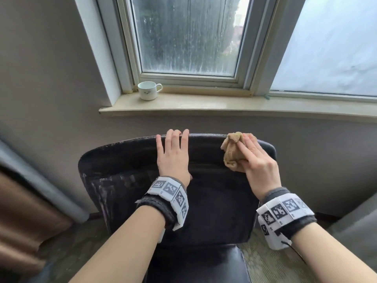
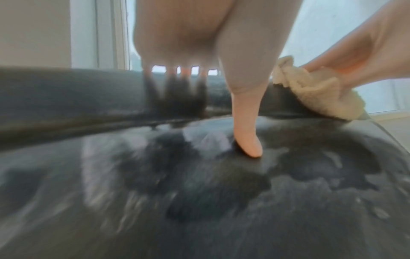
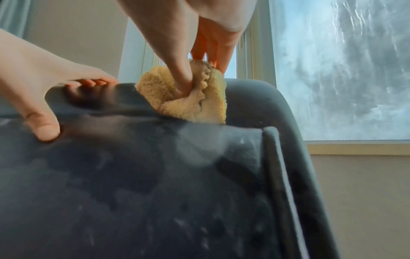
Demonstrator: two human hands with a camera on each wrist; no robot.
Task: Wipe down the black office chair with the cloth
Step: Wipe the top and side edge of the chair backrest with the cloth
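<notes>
The black office chair (image 1: 142,180) stands facing away from the window, its backrest top edge toward the sill. The left hand (image 1: 173,156) lies flat on the backrest, fingers straight and hooked over the top edge, thumb pressed into the padding, likely to keep the chair from swivelling. The right hand (image 1: 257,162) grips the bunched tan cloth (image 1: 231,148), thumb dug into its folds, pressing it against the upper right corner of the backrest. A cup (image 1: 148,90) sits on the windowsill (image 1: 224,107), well apart.
</notes>
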